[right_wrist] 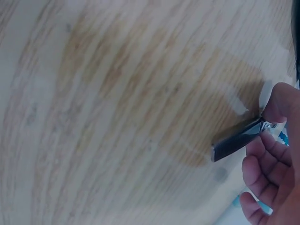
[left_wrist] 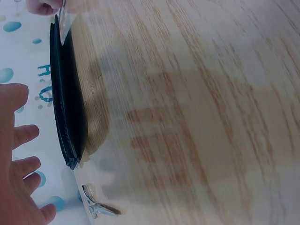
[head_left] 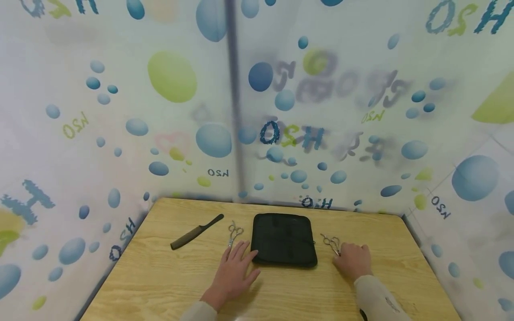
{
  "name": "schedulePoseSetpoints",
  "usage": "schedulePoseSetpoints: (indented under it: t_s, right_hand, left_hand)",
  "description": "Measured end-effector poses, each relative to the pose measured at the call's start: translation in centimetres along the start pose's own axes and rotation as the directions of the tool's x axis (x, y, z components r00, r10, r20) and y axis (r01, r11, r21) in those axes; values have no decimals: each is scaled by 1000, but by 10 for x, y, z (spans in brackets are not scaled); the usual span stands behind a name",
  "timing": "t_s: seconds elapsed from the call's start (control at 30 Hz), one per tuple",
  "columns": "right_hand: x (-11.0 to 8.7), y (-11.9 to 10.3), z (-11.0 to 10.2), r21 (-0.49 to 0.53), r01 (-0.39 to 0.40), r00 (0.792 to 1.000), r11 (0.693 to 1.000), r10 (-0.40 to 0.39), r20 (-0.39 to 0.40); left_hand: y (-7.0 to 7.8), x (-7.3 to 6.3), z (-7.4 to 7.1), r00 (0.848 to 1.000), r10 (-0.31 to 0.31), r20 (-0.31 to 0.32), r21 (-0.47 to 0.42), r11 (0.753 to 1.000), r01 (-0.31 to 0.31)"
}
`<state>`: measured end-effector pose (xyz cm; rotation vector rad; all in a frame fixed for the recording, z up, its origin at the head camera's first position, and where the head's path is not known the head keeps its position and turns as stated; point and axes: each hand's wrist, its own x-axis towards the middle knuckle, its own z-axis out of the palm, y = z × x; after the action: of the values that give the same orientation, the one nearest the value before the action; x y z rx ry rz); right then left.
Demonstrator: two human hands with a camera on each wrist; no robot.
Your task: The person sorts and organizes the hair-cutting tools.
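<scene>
My right hand (head_left: 354, 261) pinches a pair of hairdressing scissors (head_left: 331, 242) between thumb and fingers, right of a flat black case (head_left: 284, 240). In the right wrist view their dark, shiny blade (right_wrist: 236, 139) sticks out past the thumb, above the wood. My left hand (head_left: 233, 276) has its fingers spread at the case's near left corner and holds nothing; whether it touches the table cannot be told. Just beyond its fingertips lies a second pair of scissors (head_left: 236, 230), also visible in the left wrist view. The case is closed and lies flat.
A dark comb (head_left: 196, 232) with a handle lies on the left part of the wooden table (head_left: 160, 276). Behind the table and along both sides hangs a white curtain (head_left: 176, 120) printed with blue and green drops.
</scene>
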<state>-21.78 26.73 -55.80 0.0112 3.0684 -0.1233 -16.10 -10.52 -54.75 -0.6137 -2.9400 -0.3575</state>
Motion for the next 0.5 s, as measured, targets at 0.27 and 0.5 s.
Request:
schedulePoseSetpoints:
  t_s: [0.27,0.5]
  right_hand:
    - [-5,2,-2,0,1,999,1000,-1,-43]
    - [-7,-2,-3,-86,82,992,993,-89,-90]
  left_hand:
    - [4,0,0,1000,13,-3,-14,1000,-13]
    - [5,0,3,1000,18,0,-2,1000,-18]
